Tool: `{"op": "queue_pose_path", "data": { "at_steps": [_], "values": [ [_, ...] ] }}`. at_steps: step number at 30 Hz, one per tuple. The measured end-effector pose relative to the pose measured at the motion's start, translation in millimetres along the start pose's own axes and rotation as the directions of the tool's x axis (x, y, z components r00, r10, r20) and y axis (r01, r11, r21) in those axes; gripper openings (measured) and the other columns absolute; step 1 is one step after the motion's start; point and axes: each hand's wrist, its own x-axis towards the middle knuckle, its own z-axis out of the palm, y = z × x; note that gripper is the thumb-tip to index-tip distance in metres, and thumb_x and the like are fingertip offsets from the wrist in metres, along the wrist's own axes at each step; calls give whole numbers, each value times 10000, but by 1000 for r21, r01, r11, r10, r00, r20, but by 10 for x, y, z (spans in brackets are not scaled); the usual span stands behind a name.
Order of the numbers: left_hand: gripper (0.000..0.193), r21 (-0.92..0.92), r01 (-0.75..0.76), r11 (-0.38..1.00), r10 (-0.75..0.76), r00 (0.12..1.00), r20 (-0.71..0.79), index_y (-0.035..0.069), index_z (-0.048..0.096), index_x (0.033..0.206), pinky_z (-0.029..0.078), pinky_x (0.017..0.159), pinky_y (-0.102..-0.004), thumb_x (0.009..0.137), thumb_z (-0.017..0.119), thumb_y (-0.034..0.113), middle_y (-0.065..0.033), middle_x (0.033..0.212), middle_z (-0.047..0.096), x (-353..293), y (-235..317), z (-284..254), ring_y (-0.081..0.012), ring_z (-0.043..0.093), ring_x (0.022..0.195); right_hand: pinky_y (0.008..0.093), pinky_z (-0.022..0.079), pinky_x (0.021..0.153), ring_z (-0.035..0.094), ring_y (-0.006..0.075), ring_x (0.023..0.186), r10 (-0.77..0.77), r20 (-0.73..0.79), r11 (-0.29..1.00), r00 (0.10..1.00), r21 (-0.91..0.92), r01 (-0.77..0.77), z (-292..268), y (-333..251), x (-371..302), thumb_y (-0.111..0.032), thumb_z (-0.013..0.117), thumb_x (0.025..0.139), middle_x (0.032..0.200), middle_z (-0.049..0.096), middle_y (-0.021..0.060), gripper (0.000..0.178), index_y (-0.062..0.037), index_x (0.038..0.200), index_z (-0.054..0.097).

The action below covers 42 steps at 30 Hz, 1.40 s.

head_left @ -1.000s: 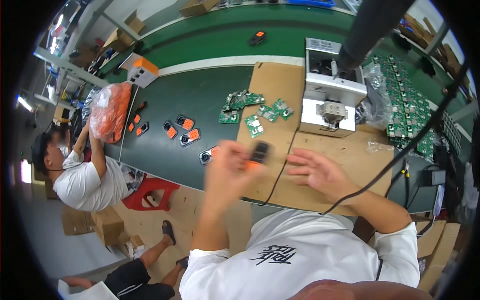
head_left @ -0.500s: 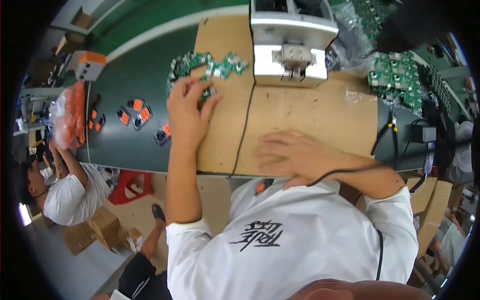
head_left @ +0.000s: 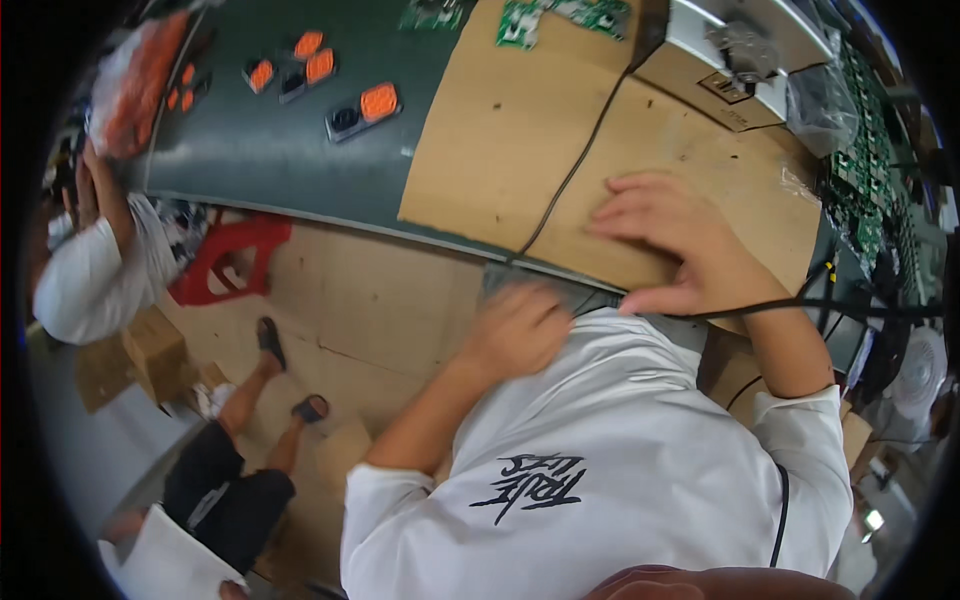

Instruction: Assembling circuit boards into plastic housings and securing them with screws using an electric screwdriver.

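Observation:
My left hand (head_left: 520, 332) is low at the near edge of the table, by my lap. Its fingers are curled and smeared by motion, so what they hold, if anything, is hidden. My right hand (head_left: 665, 240) rests over the brown cardboard sheet (head_left: 490, 150), fingers stretched and thumb apart, with nothing in it. Between the hands a black cable (head_left: 575, 180) runs across the sheet to the table edge. Green circuit boards (head_left: 520, 24) lie at the sheet's far side, beside a white-and-silver bench machine (head_left: 705, 75).
Orange-and-black parts (head_left: 365, 110) lie on the dark green table (head_left: 300, 170) at the left. More circuit boards (head_left: 855, 150) are piled at the far right, next to clear plastic bags (head_left: 822, 105). A red stool (head_left: 235, 260) and another person (head_left: 110, 255) are at the left.
My left hand has left the circuit boards and come down to my lap. The view has swung, shifting the table upward. My right hand remains over the cardboard, fingers spread.

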Motion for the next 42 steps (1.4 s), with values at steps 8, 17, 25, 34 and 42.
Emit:
{"op": "queue_pose_path", "data": {
  "at_steps": [8,17,25,34,42],
  "values": [
    [429,-909,234,345,-188,966,177,93,542,1267,436,995,-375,898,622,295,-95,1248,558,1322,-425,812,-247,541,1164,396,458,946,602,327,1087,142,-250,990,958,54,-132,126,107,13,-295,652,861,1074,663,168,349,-6,1055,671],
    [443,-805,320,500,-166,947,274,115,496,1306,419,1015,-355,927,577,330,-110,1302,503,1230,-299,1051,-232,490,1205,428,459,938,612,339,1064,133,-238,989,962,99,-112,64,100,-12,-269,635,874,1032,665,164,297,-20,1031,672],
    [504,-850,339,404,-155,941,302,113,404,1401,341,1103,-380,972,517,351,-133,1388,431,1139,-405,1073,-260,403,1313,419,464,929,612,331,1053,109,-258,986,960,150,-72,37,45,-10,-219,650,878,993,666,143,244,-24,1022,670],
    [364,-498,667,554,-386,736,556,61,560,1301,449,980,-396,943,556,128,-141,1295,589,241,-218,-449,-342,567,1156,423,483,899,616,340,1036,71,-320,965,945,261,16,13,52,-97,-166,685,861,1006,660,155,214,-27,1024,670],
    [455,-539,231,810,-11,925,380,91,573,1276,470,933,-400,844,697,160,-133,1232,611,1120,375,-1271,-335,592,1080,286,512,850,634,167,984,131,308,58,942,946,-318,45,-393,-8,-144,693,899,1083,674,112,610,-26,1434,422]
  ]
}}
